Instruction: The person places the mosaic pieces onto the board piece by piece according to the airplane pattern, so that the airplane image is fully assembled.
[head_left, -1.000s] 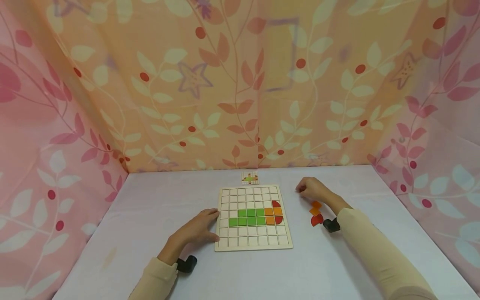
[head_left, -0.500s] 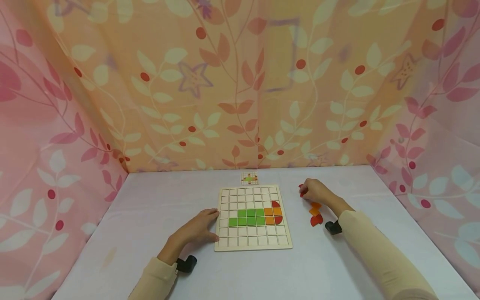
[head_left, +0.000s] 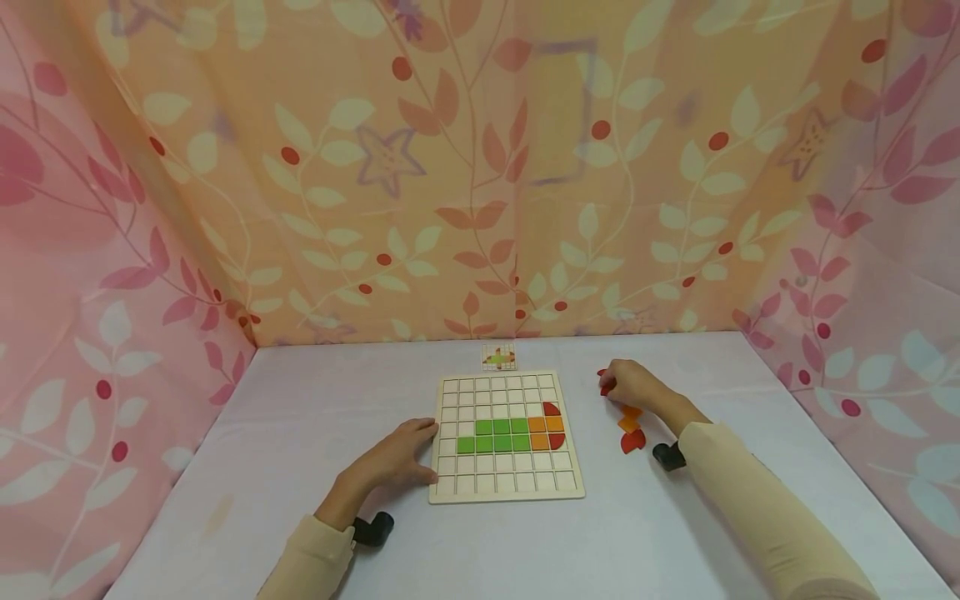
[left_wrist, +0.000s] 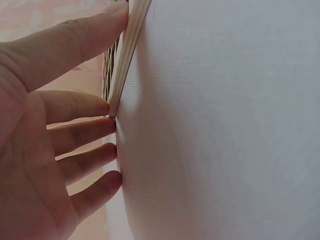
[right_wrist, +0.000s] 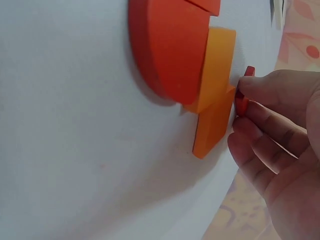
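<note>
My left hand (head_left: 403,457) rests beside the left edge of a square wooden grid board (head_left: 506,483), its fingers nearly straight. In the left wrist view, the thumb (left_wrist: 75,42) and index finger lie against the board's edge (left_wrist: 131,45). Green squares (head_left: 503,427), orange squares (head_left: 537,425) and two red rounded pieces (head_left: 552,409) sit in the grid. To the right of the board, my right hand (head_left: 632,385) pinches a small red piece (right_wrist: 242,104) between thumb and fingertips, low at the tabletop. The fingers partly hide that piece.
Two orange squares (head_left: 628,423) and red rounded pieces (head_left: 633,441) lie in a cluster just below my right hand. A small pattern card (head_left: 498,357) lies behind the board. Floral cloth (head_left: 480,167) hangs around the white tabletop (head_left: 300,400).
My right hand has shifted slightly right and toward me, and red now shows at its fingertips. The left hand and the board stay where they were.
</note>
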